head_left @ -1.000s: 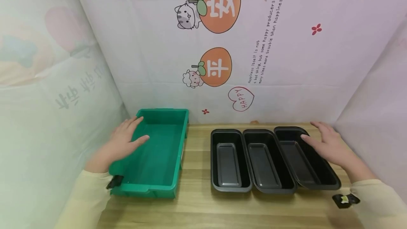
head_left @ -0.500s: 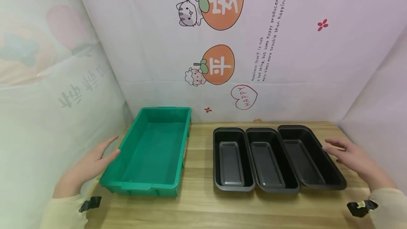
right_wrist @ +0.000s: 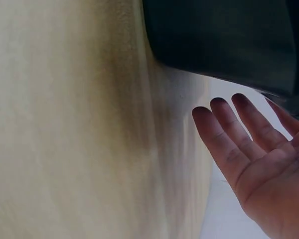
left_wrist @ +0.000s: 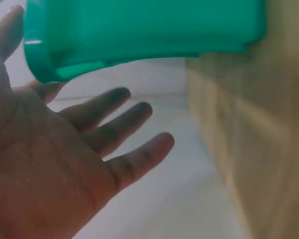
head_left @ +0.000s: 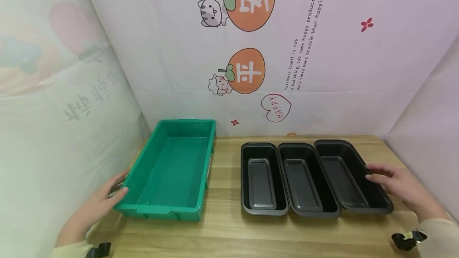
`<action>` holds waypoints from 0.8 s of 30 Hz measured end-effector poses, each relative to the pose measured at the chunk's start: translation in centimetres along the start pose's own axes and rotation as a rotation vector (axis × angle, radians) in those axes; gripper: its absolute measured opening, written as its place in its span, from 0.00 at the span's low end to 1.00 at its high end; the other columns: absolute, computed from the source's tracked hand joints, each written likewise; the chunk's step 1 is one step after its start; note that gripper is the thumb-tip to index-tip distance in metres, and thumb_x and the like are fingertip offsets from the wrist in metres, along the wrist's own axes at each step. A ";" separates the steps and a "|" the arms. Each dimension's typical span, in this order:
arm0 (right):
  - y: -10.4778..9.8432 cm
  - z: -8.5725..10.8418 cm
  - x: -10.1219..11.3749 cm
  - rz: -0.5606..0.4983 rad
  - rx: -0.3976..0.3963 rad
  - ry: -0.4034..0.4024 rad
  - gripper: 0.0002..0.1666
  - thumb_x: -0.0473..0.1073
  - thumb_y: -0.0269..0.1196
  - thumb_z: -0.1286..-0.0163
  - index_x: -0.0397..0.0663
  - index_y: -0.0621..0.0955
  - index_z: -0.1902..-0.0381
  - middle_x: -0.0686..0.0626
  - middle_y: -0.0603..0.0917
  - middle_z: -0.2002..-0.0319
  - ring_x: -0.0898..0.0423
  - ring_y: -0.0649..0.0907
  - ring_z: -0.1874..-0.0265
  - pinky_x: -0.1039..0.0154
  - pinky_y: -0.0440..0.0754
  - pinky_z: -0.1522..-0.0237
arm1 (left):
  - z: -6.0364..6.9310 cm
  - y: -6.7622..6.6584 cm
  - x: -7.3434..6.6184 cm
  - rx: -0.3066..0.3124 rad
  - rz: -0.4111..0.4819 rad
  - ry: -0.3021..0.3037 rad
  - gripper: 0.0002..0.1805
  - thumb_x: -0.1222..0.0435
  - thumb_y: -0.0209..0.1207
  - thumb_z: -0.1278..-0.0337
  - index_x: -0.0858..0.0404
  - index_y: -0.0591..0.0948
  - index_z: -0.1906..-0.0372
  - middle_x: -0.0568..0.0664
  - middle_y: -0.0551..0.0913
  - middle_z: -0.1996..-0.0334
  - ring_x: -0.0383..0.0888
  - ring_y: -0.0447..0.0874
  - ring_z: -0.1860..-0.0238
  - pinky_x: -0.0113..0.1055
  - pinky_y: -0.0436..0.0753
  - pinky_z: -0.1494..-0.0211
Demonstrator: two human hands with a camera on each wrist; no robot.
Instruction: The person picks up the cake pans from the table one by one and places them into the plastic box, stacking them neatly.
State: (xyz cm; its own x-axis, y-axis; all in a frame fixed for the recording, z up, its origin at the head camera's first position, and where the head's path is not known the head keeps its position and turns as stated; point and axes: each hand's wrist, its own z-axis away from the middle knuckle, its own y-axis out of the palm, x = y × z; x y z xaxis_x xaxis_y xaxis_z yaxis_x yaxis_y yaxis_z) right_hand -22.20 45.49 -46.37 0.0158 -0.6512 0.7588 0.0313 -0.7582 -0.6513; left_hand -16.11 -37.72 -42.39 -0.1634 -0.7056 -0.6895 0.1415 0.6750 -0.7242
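A green plastic tray [head_left: 168, 170] lies on the left of the wooden table. At its near left corner is my left hand [head_left: 95, 206], thumb by the rim and the other fingers spread outside the wall. In the left wrist view those fingers [left_wrist: 124, 124] are fairly straight, apart from the tray's side. Three black loaf pans stand side by side on the right: a left pan [head_left: 261, 184], a middle pan [head_left: 305, 186] and a right pan [head_left: 344, 182]. My right hand [head_left: 401, 186] is at the right pan's outer edge, thumb over the rim, other fingers extended beneath it.
Bare wooden table [head_left: 224, 194] separates the tray from the pans. A printed white cloth [head_left: 172, 51] hangs behind as a back wall, with cloth walls close on the left and right sides too.
Both hands have drawn back outward from above the tray and the right pan, then come to their outer edges. The tray and pans show no clear movement; the head view has shifted slightly.
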 end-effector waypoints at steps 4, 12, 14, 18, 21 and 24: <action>0.3 -0.1 -0.3 0.010 -0.010 -0.017 0.33 0.50 0.64 0.30 0.32 0.72 0.37 0.71 0.78 0.56 0.71 0.77 0.63 0.66 0.79 0.67 | 0.5 0.5 1.0 0.011 0.055 -0.032 0.35 0.56 0.45 0.22 0.64 0.46 0.22 0.72 0.51 0.27 0.76 0.53 0.32 0.69 0.66 0.43; 0.9 -0.4 -0.6 -0.015 -0.033 -0.059 0.31 0.44 0.67 0.33 0.30 0.73 0.39 0.74 0.76 0.55 0.80 0.73 0.59 0.73 0.78 0.65 | 1.3 1.0 1.8 -0.041 0.025 -0.030 0.34 0.55 0.49 0.24 0.53 0.52 0.21 0.62 0.56 0.26 0.69 0.56 0.31 0.18 0.67 0.50; 1.0 -0.4 -0.7 -0.039 -0.036 -0.057 0.30 0.42 0.68 0.33 0.30 0.73 0.40 0.76 0.75 0.56 0.80 0.74 0.59 0.72 0.79 0.65 | 1.4 1.0 1.8 -0.050 0.015 -0.031 0.33 0.55 0.50 0.25 0.50 0.53 0.22 0.60 0.57 0.26 0.68 0.57 0.31 0.19 0.68 0.50; 1.2 -0.5 -0.8 -0.085 -0.035 -0.050 0.29 0.39 0.67 0.34 0.30 0.74 0.40 0.77 0.75 0.57 0.79 0.75 0.60 0.69 0.80 0.65 | 1.5 1.2 1.7 -0.062 -0.013 -0.030 0.31 0.55 0.49 0.24 0.48 0.56 0.22 0.60 0.58 0.26 0.67 0.60 0.32 0.38 0.75 0.45; 1.3 -0.5 -0.9 -0.116 -0.048 -0.035 0.27 0.38 0.68 0.34 0.33 0.76 0.40 0.77 0.76 0.57 0.78 0.76 0.60 0.70 0.80 0.65 | 1.5 1.3 1.7 -0.064 -0.013 -0.031 0.31 0.55 0.49 0.24 0.50 0.56 0.23 0.61 0.57 0.26 0.69 0.61 0.33 0.56 0.73 0.45; 1.3 -0.6 -1.0 -0.167 -0.048 -0.028 0.23 0.36 0.67 0.34 0.41 0.79 0.41 0.76 0.78 0.58 0.76 0.78 0.61 0.70 0.81 0.66 | 1.5 1.3 1.7 -0.060 0.001 -0.036 0.30 0.55 0.49 0.24 0.52 0.58 0.23 0.61 0.58 0.27 0.68 0.61 0.33 0.54 0.74 0.45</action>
State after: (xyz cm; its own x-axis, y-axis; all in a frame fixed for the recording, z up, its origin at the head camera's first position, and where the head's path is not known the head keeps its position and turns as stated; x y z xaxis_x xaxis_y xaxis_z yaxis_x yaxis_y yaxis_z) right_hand -22.75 45.14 -48.02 0.0418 -0.5157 0.8558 -0.0120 -0.8567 -0.5157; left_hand -14.78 -38.35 -44.52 -0.1277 -0.7116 -0.6908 0.0822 0.6866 -0.7224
